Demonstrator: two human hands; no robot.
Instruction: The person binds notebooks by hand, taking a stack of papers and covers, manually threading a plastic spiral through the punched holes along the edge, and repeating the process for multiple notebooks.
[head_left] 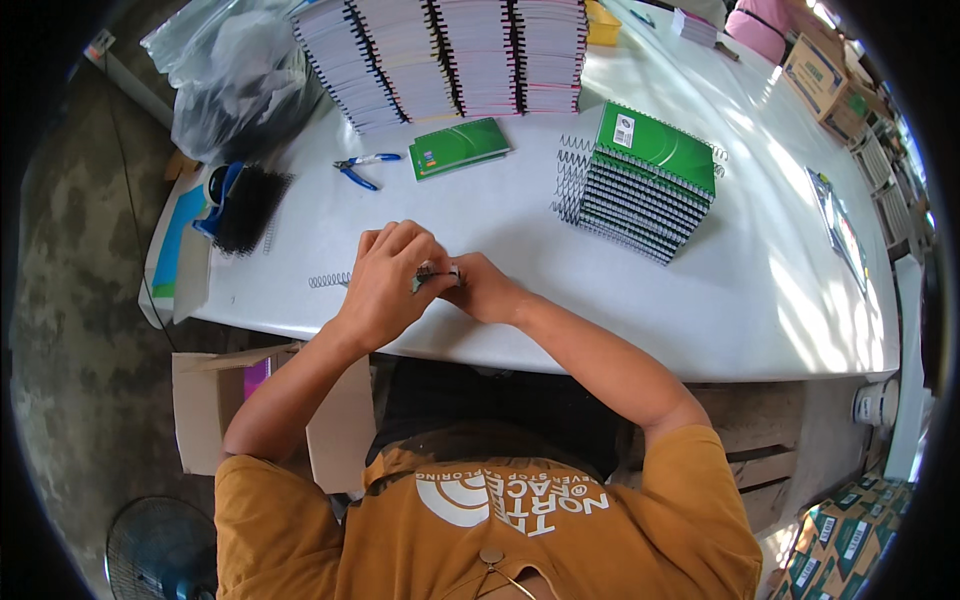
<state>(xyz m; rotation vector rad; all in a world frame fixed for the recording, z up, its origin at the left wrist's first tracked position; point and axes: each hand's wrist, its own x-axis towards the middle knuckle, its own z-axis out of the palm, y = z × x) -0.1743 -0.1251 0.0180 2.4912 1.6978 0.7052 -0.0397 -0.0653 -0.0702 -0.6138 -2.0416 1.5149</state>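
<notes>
Over the near edge of the white table, my left hand (394, 280) and my right hand (488, 287) meet with fingers closed on a small notebook (437, 276). The notebook is seen nearly edge-on, mostly hidden by the fingers. A wire spiral coil (328, 281) sticks out to the left from under my left hand; whether it runs into the notebook is hidden. Beyond my hands lie blue-handled pliers (366, 168), partly spread, and green notebook covers (458, 148). To the right stands a stack of green spiral notebooks (645, 190), coil ends poking out at its sides.
Tall stacks of punched paper blocks (440, 55) line the far side. A clear plastic bag (235, 80) and a pile of dark coils (258, 208) are at left. An open cardboard box (340, 420) sits below the near edge, and a fan (160, 550) stands lower left.
</notes>
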